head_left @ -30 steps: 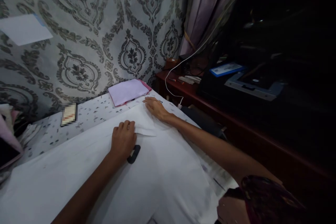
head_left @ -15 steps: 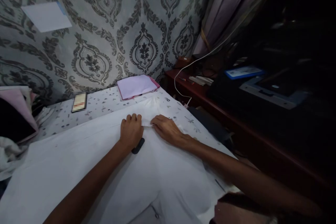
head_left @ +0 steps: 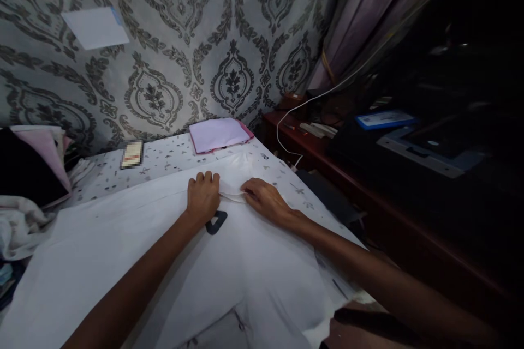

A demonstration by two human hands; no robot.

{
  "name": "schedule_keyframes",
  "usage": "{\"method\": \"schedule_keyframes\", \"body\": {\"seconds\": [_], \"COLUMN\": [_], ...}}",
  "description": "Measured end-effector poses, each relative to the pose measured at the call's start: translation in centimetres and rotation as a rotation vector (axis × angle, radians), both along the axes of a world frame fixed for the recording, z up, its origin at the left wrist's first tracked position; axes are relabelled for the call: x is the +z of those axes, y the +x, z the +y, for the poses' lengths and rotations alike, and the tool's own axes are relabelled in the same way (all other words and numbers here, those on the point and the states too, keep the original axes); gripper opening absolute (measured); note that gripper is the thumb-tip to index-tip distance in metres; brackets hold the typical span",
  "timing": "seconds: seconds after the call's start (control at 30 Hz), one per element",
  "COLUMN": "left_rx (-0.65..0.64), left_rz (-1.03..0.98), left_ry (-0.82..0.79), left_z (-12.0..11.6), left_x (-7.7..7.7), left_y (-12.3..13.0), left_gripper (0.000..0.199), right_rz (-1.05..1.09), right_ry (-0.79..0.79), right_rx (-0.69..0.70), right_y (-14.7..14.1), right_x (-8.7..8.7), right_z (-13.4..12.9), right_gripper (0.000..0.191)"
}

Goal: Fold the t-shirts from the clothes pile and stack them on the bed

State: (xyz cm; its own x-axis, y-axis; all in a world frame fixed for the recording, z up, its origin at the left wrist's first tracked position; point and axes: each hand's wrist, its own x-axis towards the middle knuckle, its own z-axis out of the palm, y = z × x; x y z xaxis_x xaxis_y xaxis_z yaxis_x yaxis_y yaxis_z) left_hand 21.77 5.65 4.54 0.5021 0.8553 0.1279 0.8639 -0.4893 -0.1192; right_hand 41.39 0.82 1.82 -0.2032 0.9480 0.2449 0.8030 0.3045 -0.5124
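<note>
A large white cloth [head_left: 155,245] lies spread over a patterned white sheet [head_left: 164,159]. My left hand [head_left: 203,196] is closed on the cloth near the middle, its fingers curled over a fold. To its right, my right hand [head_left: 266,200] pinches the same cloth. A short raised edge of fabric runs between the two hands. Just below my left wrist a dark triangular mark [head_left: 216,223] shows on the cloth.
A folded lilac cloth [head_left: 221,134] and a phone-like object [head_left: 132,154] lie by the wall. Piled clothes [head_left: 36,163] are at the left. On the right stands a dark red desk [head_left: 315,144] with a blue-edged item [head_left: 385,119] and a white cable [head_left: 327,92].
The view has shifted slightly. My hands are a little farther apart, with more of the fabric edge showing between them. More of the dark triangular mark is uncovered.
</note>
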Motion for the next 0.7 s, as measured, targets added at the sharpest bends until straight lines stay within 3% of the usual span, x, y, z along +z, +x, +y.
{"method": "schedule_keyframes", "body": {"seconds": [0.2,0.33,0.43,0.57,0.7], "left_rx": [-0.097,-0.157,-0.102,-0.017,-0.043], "left_rz": [0.033,0.045,-0.041,-0.226,-0.258], "left_ry": [-0.012,-0.075,-0.118,-0.158,-0.162], "left_z": [-0.7,-1.5,-1.2,0.9,2.7], "left_x": [0.4,0.4,1.2,2.4,1.9], "left_y": [-2.8,-4.8,-5.9,-5.4,-3.7], "left_gripper": [0.034,0.029,0.023,0.024,0.025], "right_rz": [-0.186,-0.218,-0.098,-0.003,-0.059], "right_ry": [0.04,0.018,-0.009,0.032,-0.043], "right_rx": [-0.031,0.094,0.099,0.005,-0.326], "right_y": [0.2,0.9,1.4,1.0,0.6], "right_x": [-0.4,0.5,1.4,2.1,1.8], "right_z": [-0.5,-1.3,-1.3,1.6,7.1], "right_gripper": [0.047,0.031,0.021,0.026,0.023]}}
